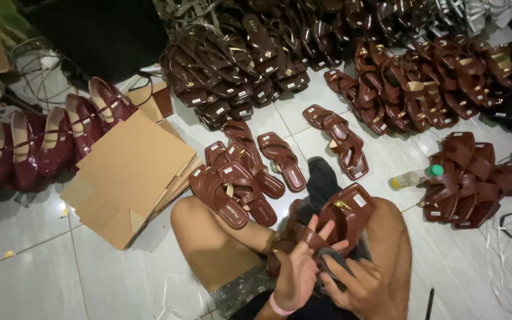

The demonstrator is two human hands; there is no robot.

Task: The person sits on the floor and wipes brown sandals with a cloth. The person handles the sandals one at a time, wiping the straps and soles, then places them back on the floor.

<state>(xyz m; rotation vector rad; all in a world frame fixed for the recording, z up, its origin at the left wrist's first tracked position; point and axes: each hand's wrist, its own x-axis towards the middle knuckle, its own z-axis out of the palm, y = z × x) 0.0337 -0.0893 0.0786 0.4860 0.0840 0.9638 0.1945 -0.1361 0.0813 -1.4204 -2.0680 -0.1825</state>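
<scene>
I sit on a white tiled floor with my knees apart. My left hand [296, 269], with a pink band on the wrist, grips the strap end of a dark brown sandal [346, 213] held over my lap. My right hand [360, 284] holds a dark cloth [330, 259] against the sandal's underside. A second brown sandal seems to lie under the first, mostly hidden. The held sandal has a gold buckle and a white sticker on its insole.
Loose brown sandals [238, 184] lie just ahead of my knees. Flattened cardboard [131, 175] is stacked to the left, beside a row of glossy maroon heels [48, 145]. Big sandal piles [238, 65] fill the back. A small bottle [413, 176] and another sandal heap [463, 181] sit right.
</scene>
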